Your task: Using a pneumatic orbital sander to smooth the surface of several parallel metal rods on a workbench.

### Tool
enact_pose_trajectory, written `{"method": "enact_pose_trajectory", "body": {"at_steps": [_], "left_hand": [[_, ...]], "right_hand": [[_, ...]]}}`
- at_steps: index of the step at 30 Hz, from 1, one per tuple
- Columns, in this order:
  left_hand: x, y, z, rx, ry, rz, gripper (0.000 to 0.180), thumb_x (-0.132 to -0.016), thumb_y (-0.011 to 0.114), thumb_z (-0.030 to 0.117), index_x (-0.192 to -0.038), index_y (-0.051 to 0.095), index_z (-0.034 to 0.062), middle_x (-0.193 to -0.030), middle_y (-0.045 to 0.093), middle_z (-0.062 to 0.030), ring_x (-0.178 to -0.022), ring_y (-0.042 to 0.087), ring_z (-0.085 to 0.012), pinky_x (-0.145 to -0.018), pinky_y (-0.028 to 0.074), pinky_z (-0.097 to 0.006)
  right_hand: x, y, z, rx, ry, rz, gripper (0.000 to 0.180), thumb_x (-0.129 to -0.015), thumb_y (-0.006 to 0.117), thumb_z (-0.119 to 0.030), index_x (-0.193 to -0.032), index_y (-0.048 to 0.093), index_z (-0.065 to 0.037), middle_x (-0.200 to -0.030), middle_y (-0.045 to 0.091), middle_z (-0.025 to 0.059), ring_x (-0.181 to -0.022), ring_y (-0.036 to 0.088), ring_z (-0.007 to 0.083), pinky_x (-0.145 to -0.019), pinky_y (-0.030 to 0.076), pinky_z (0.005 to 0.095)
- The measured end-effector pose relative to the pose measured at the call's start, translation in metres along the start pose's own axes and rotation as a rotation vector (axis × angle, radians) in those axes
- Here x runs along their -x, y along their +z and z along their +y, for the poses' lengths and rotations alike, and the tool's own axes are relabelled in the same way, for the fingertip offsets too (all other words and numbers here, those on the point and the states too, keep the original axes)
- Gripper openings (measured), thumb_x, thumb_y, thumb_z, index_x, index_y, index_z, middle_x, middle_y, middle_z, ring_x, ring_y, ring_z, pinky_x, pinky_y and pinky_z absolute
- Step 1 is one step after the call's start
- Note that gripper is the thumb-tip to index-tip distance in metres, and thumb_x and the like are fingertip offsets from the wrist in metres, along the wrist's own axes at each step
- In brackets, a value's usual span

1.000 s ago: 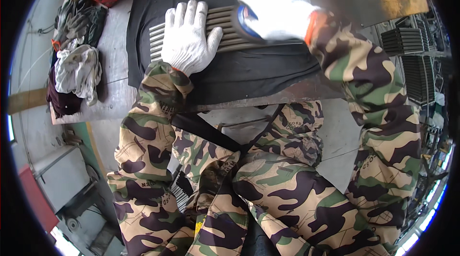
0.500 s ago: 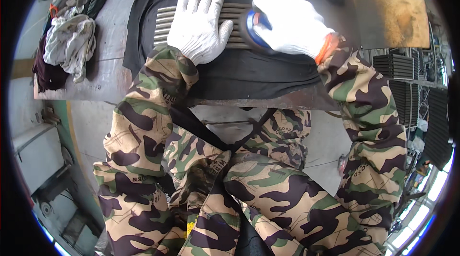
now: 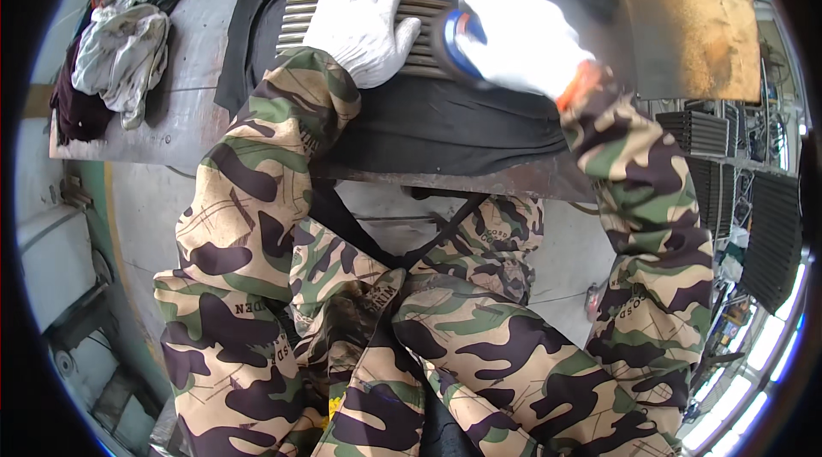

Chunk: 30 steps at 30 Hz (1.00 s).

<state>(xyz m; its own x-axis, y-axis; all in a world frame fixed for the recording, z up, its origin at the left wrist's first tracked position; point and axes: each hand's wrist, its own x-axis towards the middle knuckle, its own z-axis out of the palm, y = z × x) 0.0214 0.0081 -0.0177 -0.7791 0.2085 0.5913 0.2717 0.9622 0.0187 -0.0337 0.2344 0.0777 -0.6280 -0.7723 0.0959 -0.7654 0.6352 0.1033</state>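
A slatted metal grate (image 3: 297,26) with parallel bars lies on a black cloth (image 3: 445,127) on the table. My left hand (image 3: 364,25), in a white knit glove, rests flat on the grate's left half with the fingers stretched and apart. Over the grate's right end, my gloved right hand (image 3: 522,33) is wrapped round a round blue sander (image 3: 458,44) with a little orange on it. The sander's disc looks blurred at its edge and meets the bars. Its grip is mostly hidden by my fingers, and the grate's far right end is covered.
Crumpled rags (image 3: 124,63), white and dark, lie at the table's left side. A brown board (image 3: 698,20) spans the far right. Beyond the right arm stand stacked dark slatted grates (image 3: 693,132) on racks. My legs are under the table's near edge (image 3: 514,186).
The whole view has shifted a little, so the table sits higher in it. Relative to the grate, the sander has moved slightly nearer to me. My left hand keeps its place on the bars.
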Motion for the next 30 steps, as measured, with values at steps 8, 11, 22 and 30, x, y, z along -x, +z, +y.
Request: {"method": "enact_pose_trajectory", "body": {"at_steps": [8,11,22,30], "left_hand": [[0.012,-0.013,0.012,-0.020,-0.057,-0.126,0.059,-0.104,0.060,0.038,-0.146,0.059,-0.0039,-0.148,0.062,-0.0240,-0.140,0.052,-0.0385,-0.121,0.034,-0.050],[0.011,-0.019,0.020,0.001,-0.073,-0.143,0.059,-0.105,0.060,0.038,-0.147,0.059,-0.0039,-0.150,0.061,-0.0241,-0.142,0.051,-0.0395,-0.123,0.033,-0.052],[0.006,-0.010,0.017,0.033,-0.080,-0.085,0.056,-0.099,0.068,0.037,-0.134,0.063,-0.0073,-0.145,0.061,-0.0257,-0.138,0.053,-0.0409,-0.122,0.034,-0.053],[0.004,-0.021,0.025,0.029,-0.099,-0.242,0.065,-0.105,0.060,0.039,-0.152,0.054,-0.0063,-0.155,0.056,-0.0271,-0.148,0.047,-0.0433,-0.129,0.028,-0.056]], "right_hand": [[-0.005,0.000,0.015,0.022,0.018,0.022,0.034,-0.097,0.069,-0.035,-0.120,0.068,-0.009,-0.112,0.067,0.0180,-0.101,0.071,0.0381,-0.089,0.060,0.0486],[0.005,-0.006,0.016,-0.010,-0.060,0.052,0.036,-0.098,0.069,-0.036,-0.123,0.069,-0.010,-0.114,0.067,0.0186,-0.102,0.071,0.0393,-0.090,0.060,0.0492],[0.002,-0.012,0.045,0.008,0.156,-0.115,0.040,-0.097,0.070,-0.039,-0.126,0.068,-0.011,-0.118,0.068,0.0182,-0.110,0.070,0.0401,-0.095,0.059,0.0491],[0.010,-0.014,0.058,-0.005,0.108,-0.078,0.036,-0.098,0.070,-0.035,-0.124,0.068,-0.011,-0.117,0.067,0.0167,-0.108,0.070,0.0381,-0.094,0.059,0.0485]]}}
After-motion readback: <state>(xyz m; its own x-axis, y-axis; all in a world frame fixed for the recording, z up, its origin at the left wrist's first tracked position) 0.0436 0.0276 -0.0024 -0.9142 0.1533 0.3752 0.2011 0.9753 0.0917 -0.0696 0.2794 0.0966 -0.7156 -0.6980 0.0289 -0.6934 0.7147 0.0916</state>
